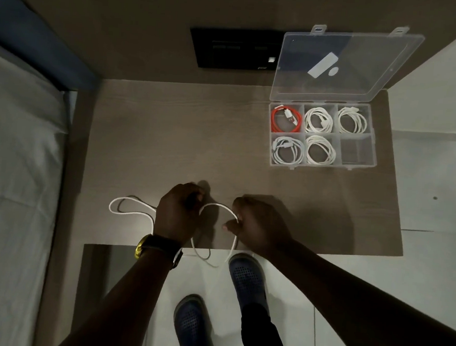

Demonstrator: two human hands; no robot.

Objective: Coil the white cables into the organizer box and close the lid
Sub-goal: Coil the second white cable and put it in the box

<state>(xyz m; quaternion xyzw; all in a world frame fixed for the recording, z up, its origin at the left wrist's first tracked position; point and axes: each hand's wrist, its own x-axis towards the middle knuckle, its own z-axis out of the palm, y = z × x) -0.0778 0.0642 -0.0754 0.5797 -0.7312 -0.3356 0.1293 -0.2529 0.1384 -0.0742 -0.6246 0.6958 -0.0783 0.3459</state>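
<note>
Seen from above, a person stands at the near edge of a brown wooden table (169,146), both bare hands working one white cable (219,205). Their left hand (177,212), with a gold-cased wristwatch (158,249) on that wrist, is closed around the cable, and their right hand (258,224) pinches it between thumb and fingers, so a short arc of cable bridges the two hands. More of that cable loops loosely on the table left of the left hand, and another stretch droops over the table's near edge toward the person's dark blue perforated clogs (248,278). Well apart, at the table's far right, sits a clear plastic organizer box (320,168) with its lid (347,64) standing open. It has six compartments: a coiled red cable (285,120) far left, four coiled white cables (318,120) in the others, and nothing visible in the near right compartment. A black rectangular panel (231,50) lies beyond the table.
</note>
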